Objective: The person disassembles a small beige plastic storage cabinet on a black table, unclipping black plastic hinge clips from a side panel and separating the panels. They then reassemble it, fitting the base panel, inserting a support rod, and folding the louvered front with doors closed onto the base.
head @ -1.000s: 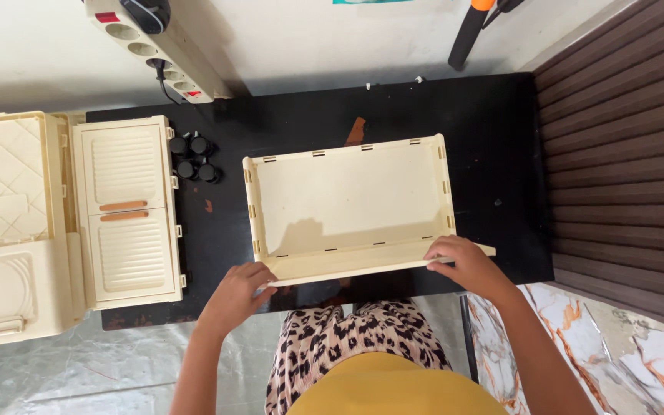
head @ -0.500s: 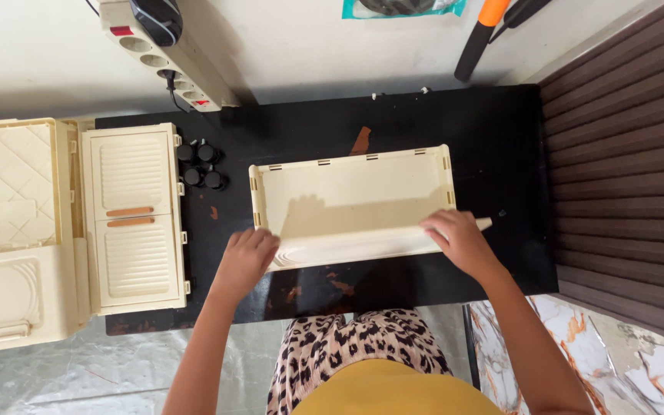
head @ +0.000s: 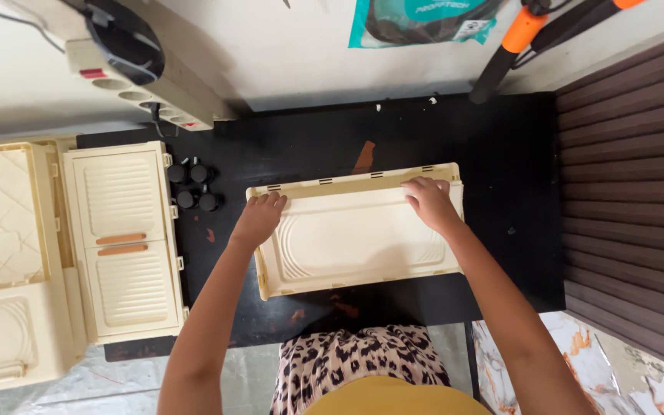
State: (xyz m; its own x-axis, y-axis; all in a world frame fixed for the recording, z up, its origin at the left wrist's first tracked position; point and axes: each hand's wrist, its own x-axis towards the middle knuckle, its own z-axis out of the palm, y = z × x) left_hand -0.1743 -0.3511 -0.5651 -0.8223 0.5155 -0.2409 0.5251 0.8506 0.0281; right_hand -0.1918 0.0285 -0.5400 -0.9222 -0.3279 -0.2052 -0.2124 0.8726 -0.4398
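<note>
Black table point(head: 516, 230) carries one cream plastic panel point(head: 355, 238), lying flat at centre with its ribbed face up. Both hands rest open on its far edge: left hand point(head: 259, 219) at the far left corner, right hand point(head: 428, 201) near the far right corner, fingers spread, gripping nothing. Four black knobs point(head: 194, 187) sit clustered just left of the panel. Two further cream panels point(head: 121, 238) lie at left, the outer one cut off by the frame. One power strip point(head: 147, 84) lies beyond, partly cropped.
</note>
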